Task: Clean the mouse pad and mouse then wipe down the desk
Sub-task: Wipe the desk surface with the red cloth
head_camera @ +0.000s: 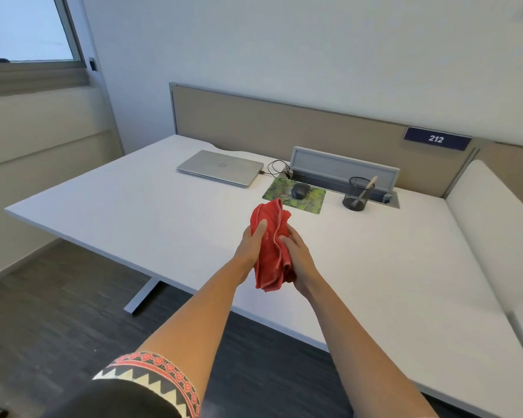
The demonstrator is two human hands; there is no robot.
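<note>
Two hands hold one red cloth [271, 248] above the near part of the one white desk [133, 206]. The left hand [249, 241] clasps its left side, thumb laid along the fabric. The right hand [298, 256] pinches the folds with curled fingers. Just past the cloth lies one green pad [313, 202] with one dark mouse [299, 190] on it, nothing blocking either. One mesh cup [355, 197] stands to their right, and one closed laptop [221, 168] to their left. Behind them all stands a partition [254, 122].
</note>
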